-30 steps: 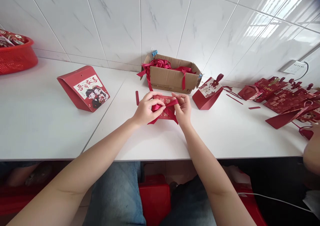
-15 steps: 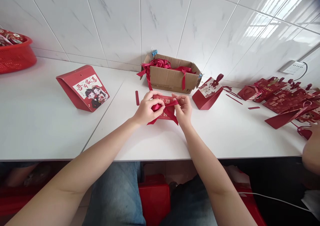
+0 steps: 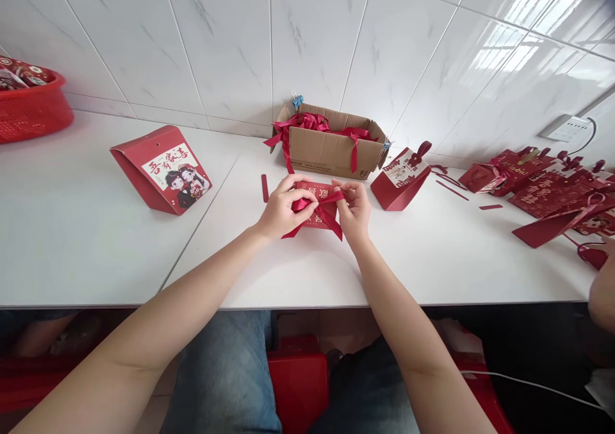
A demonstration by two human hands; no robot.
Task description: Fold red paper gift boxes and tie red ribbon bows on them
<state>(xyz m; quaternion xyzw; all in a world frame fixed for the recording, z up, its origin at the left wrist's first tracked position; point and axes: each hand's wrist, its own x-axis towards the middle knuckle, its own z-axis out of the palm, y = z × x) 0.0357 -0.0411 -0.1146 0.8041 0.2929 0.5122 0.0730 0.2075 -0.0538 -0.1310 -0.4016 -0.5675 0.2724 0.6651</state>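
Observation:
A small red gift box (image 3: 311,187) with pale lettering sits on the white table between my hands. Across its top runs a dark red satin ribbon (image 3: 328,220), looped into a bow with two loose tails toward me. My left hand (image 3: 284,208) pinches the bow's left loop close to the knot, thumb against fingers. On the other side my right hand (image 3: 354,209) grips the right loop between thumb and fingertips. My fingers hide part of the box's sides and of the knot.
Behind my hands stands a cardboard box (image 3: 331,155) of red ribbons. A larger red carton (image 3: 161,170) is at left, a red basket (image 3: 36,110) beyond it. Right are a red handled box (image 3: 401,176), several gift bags (image 3: 542,193) and another person's arm (image 3: 603,293).
Almost nothing differs. Both hands keep their hold on the bow's loops, and the view has shifted very slightly.

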